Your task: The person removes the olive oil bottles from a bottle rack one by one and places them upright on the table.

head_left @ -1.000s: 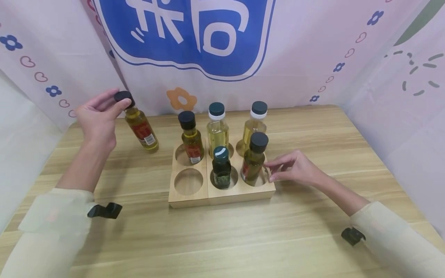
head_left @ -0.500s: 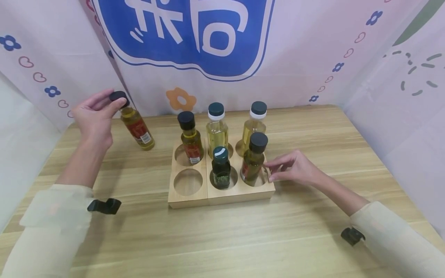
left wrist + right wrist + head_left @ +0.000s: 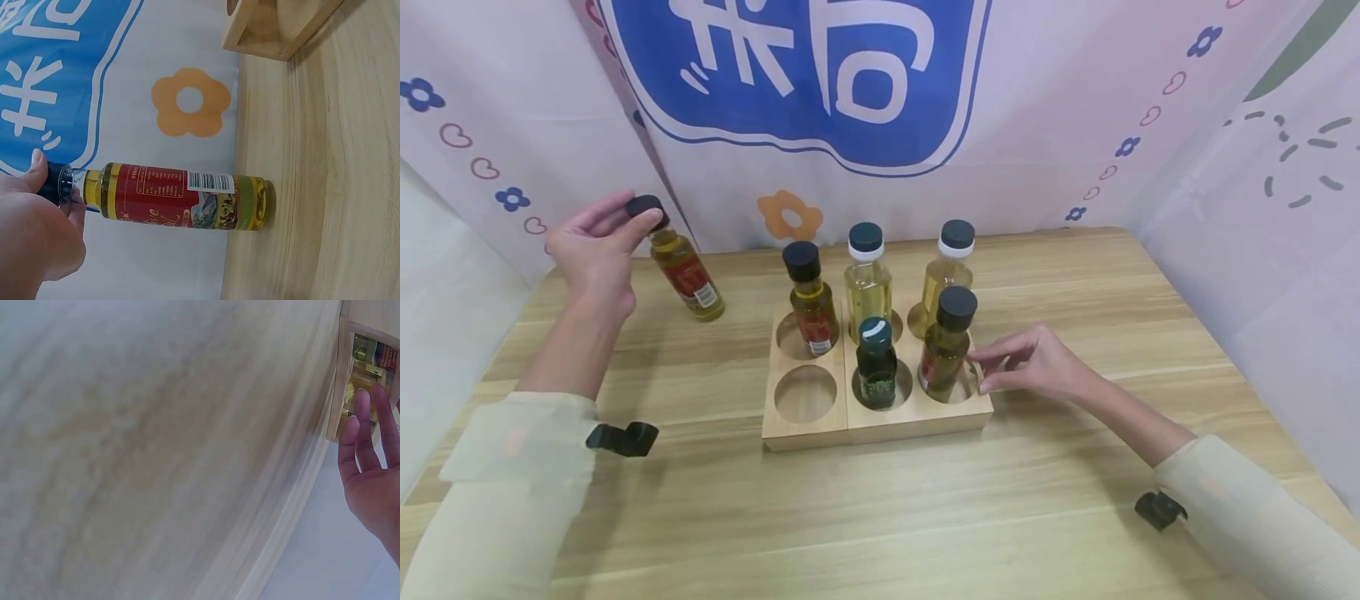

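Item one: a small glass oil bottle with a red label and black screw cap (image 3: 682, 267), standing tilted on the pale wooden table (image 3: 925, 500), its base on the boards near the back-left corner, at about ten o'clock from the wooden rack. The left hand (image 3: 597, 250) has it by the cap only: thumb and fingertips (image 3: 642, 218) curl round the black top from the left, the bottle's body hanging below and to the right of the hand, toward five o'clock. The left wrist view shows the same grip, with the bottle (image 3: 178, 197) leaning and its foot touching the table beside the flowered cloth backdrop (image 3: 187, 103).

Item two: a light wooden six-hole bottle rack (image 3: 808, 429), mid-table. Back row, left to right: a red-labelled oil bottle with black cap (image 3: 811, 300), a clear bottle of pale yellow oil with dark cap and white collar (image 3: 867, 279), a second bottle of that kind (image 3: 949, 267). Front row: an empty hole at the left, a short dark green bottle (image 3: 876, 365) in the middle, an amber bottle with black cap (image 3: 946, 342) at the right.

Item three: the right hand (image 3: 1037, 367), at three o'clock from the rack, fingers loosely extended and holding nothing, fingertips (image 3: 983, 357) at the rack's right edge just beside the amber bottle; whether they touch it cannot be told.
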`<state>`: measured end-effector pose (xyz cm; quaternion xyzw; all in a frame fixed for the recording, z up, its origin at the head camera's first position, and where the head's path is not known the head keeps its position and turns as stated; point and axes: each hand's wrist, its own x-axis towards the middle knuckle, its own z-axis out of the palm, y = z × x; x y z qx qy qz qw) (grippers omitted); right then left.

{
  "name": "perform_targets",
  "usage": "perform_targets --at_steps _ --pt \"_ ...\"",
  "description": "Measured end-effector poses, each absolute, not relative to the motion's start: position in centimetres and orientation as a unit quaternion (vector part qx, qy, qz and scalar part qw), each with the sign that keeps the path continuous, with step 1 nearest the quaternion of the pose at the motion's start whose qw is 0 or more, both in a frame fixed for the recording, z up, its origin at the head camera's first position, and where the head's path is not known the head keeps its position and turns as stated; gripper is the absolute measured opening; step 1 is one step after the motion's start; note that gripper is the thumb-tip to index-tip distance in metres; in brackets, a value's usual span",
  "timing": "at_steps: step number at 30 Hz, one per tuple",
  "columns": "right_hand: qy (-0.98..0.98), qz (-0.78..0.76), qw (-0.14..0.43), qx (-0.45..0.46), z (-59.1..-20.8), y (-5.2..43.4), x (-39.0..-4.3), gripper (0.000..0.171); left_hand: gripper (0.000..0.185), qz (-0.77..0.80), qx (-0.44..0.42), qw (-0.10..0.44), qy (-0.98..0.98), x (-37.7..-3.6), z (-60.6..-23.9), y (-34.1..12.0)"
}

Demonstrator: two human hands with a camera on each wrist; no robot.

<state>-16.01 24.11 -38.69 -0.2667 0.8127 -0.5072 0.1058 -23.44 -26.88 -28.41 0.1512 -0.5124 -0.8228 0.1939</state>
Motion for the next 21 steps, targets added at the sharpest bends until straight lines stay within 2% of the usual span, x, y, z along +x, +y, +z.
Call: perform_targets --at_steps 21 --pt "0.814 -0.507 0.108 -0.262 -38.76 24.14 -15.95 0.039 0.046 -0.829 0.140 0.206 -0.501 -23.97 -29.14 -27.55"
